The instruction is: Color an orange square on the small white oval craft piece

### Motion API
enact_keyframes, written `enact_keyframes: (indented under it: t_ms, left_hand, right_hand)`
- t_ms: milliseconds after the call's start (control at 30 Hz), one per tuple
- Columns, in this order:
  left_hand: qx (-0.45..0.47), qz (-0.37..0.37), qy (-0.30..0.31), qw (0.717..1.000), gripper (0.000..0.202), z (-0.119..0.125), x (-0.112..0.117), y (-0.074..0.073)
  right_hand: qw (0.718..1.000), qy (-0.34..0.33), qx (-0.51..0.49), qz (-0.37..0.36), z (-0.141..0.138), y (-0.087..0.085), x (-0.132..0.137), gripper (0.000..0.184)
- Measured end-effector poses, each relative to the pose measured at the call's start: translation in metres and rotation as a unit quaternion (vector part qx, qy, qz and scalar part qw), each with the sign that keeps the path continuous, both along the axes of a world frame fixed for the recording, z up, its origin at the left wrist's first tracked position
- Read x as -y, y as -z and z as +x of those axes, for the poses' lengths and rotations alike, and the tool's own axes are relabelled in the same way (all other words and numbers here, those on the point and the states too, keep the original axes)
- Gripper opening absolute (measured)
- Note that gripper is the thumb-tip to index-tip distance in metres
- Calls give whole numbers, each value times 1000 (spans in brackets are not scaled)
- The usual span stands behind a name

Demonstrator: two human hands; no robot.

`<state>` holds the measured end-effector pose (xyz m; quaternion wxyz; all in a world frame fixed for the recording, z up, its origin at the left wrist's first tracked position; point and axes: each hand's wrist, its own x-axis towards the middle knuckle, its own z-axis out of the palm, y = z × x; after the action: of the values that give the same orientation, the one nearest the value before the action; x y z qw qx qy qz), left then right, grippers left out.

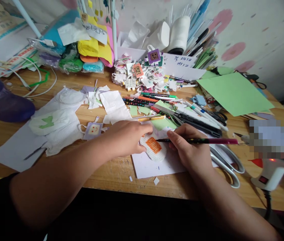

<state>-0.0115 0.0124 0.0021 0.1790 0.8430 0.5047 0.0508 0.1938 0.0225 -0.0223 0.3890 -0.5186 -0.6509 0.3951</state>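
My left hand pinches the upper left edge of a white, textured round cotton pad between thumb and fingers. An orange square is coloured on the pad's face. In my right hand is a slim felt-tip pen, black with coloured dots and a magenta end. Its tip points left and meets or nearly meets the square's upper right side. Beneath the pad lies a white sheet of paper. Left of my left hand, a small lilac paper figure with a smiling face rests on the table.
Silver-handled scissors lie right of my right hand, near a white glue gun with a lit red light. Behind are scattered pens, a green sheet and a heap of paper figures. A purple bottle is at left.
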Motion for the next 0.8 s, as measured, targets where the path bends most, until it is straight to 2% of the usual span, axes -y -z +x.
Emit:
enact_keyframes:
  t_ms: [133, 300, 633, 800]
  left_hand:
    - [-5, -9, -6, 1000, 37, 0, 0, -1]
    - [-1, -4, -7, 1000, 36, 0, 0, 0]
    - [3, -8, -8, 1000, 37, 0, -2, 3]
    - [11, -6, -6, 1000, 38, 0, -2, 4]
  right_hand:
    - [998, 9, -57, -31, 3, 4, -1, 25]
    - [999, 12, -29, -17, 2, 3, 0, 25]
    - [995, 9, -83, -49, 8, 5, 0, 26]
    - [998, -31, -48, -19, 9, 1, 5, 27]
